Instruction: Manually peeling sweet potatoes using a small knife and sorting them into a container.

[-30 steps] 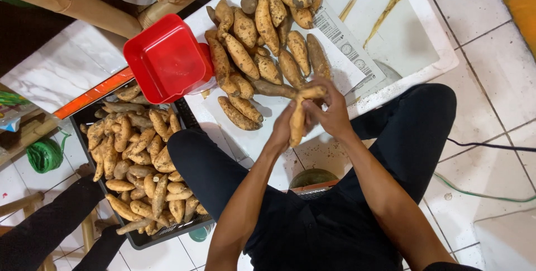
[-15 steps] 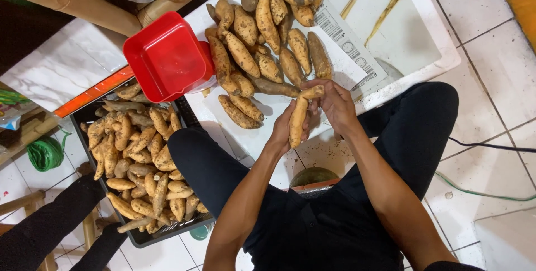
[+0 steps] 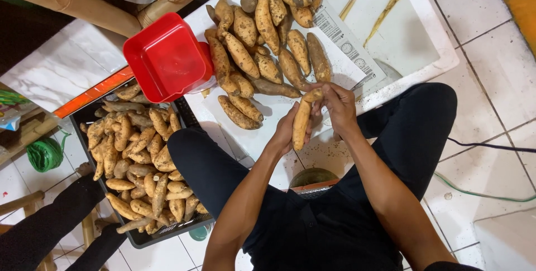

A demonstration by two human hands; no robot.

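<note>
The person sat on the tiled floor [image 3: 497, 70] with knees apart, and both hands met over 1 long sweet potato [image 3: 301, 123] held upright between the legs. The left hand [image 3: 285, 131] wrapped its fingers around the lower part of the root, closed on it. The right hand [image 3: 338, 106] pinched the upper end, its fingers [image 3: 319, 88] narrow and pressed to the tip. Just beyond the hands lay a heap of sweet potatoes [image 3: 268, 42] on a white sheet [image 3: 402, 42] spread on the floor. A red tub [image 3: 167, 56] stood at the heap's left edge. Beside the person's left leg, a black crate [image 3: 139, 237] was filled with smaller roots [image 3: 139, 159]. A green roll of twine [image 3: 44, 154] lay well apart at the far left.
</note>
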